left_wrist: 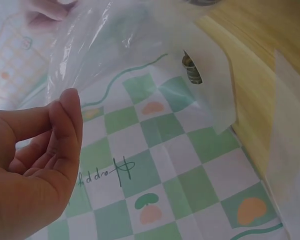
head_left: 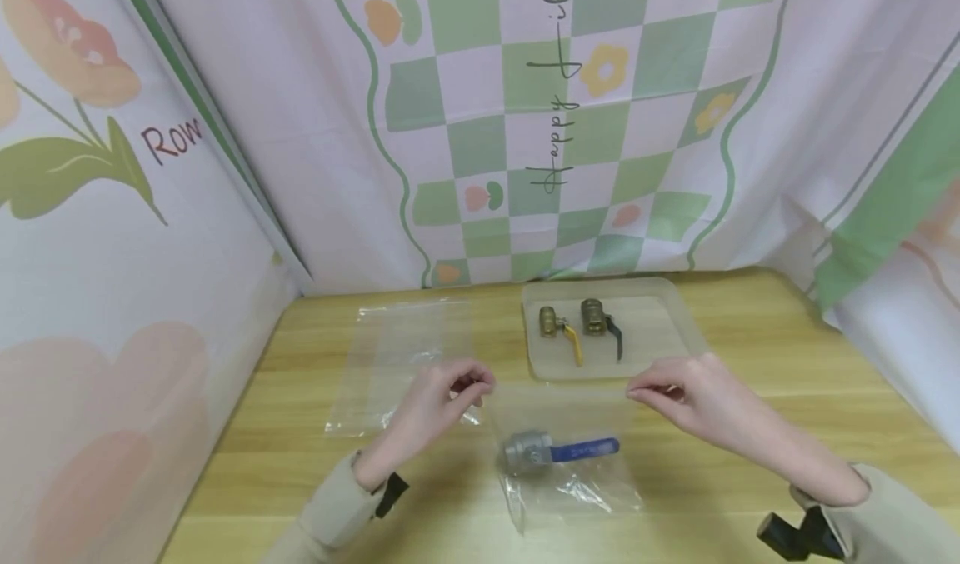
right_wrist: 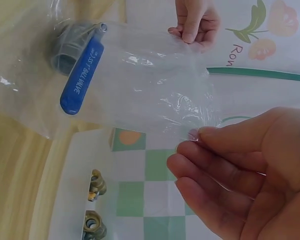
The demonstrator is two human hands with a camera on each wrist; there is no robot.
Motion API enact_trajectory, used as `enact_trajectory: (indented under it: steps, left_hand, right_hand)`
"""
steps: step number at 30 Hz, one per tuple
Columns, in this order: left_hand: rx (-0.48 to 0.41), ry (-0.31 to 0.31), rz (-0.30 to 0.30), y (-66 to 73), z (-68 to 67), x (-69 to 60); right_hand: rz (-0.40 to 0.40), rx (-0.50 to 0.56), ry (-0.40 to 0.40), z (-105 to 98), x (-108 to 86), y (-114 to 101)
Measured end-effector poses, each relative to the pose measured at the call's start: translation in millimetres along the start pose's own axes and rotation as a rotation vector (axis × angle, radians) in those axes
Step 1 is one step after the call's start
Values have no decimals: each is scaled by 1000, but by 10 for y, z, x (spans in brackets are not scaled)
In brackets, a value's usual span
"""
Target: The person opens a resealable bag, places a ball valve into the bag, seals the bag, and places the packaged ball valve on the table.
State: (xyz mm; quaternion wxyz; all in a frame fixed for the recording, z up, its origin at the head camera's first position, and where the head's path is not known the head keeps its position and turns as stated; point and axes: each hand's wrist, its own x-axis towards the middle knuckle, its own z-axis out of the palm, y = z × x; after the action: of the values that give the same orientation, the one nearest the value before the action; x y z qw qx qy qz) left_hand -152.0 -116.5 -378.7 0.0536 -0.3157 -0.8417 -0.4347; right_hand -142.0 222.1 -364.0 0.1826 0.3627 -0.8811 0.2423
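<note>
A clear plastic bag (head_left: 558, 489) hangs between my two hands, held by its top corners. Inside it lies a ball valve (head_left: 527, 450) with a grey metal body and a blue lever, lettering readable on the lever (right_wrist: 81, 80) in the right wrist view. My left hand (head_left: 450, 391) pinches the bag's left top corner between thumb and fingers. At the opposite corner my right hand (head_left: 693, 393) pinches the film between thumb and forefinger; its other fingers (right_wrist: 205, 187) curl loosely.
Behind the bag stands a translucent tray (head_left: 652, 368) with a brass valve with a yellow lever (head_left: 549, 322) and another with a black lever (head_left: 593, 317). Flat clear bags (head_left: 397, 339) lie on the wooden table (head_left: 247, 481) at left. Printed curtains (head_left: 540, 89) hang behind.
</note>
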Motion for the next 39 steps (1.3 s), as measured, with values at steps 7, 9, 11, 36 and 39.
enact_trajectory:
  steps: [7, 9, 11, 36, 39]
  left_hand:
    - [31, 93, 63, 37, -53, 23]
    - [24, 118, 66, 49, -63, 27]
    - [16, 136, 72, 58, -76, 32]
    - [-21, 274, 196, 245, -255, 86]
    - [-17, 286, 208, 275, -280, 96]
  right_hand:
    - [-3, 8, 44, -47, 53, -52]
    - [-1, 10, 59, -64, 66, -62]
    - [2, 10, 78, -79, 80, -72]
    - [-33, 6, 222, -332, 208, -225]
    - [-39, -3, 231, -363, 218, -244]
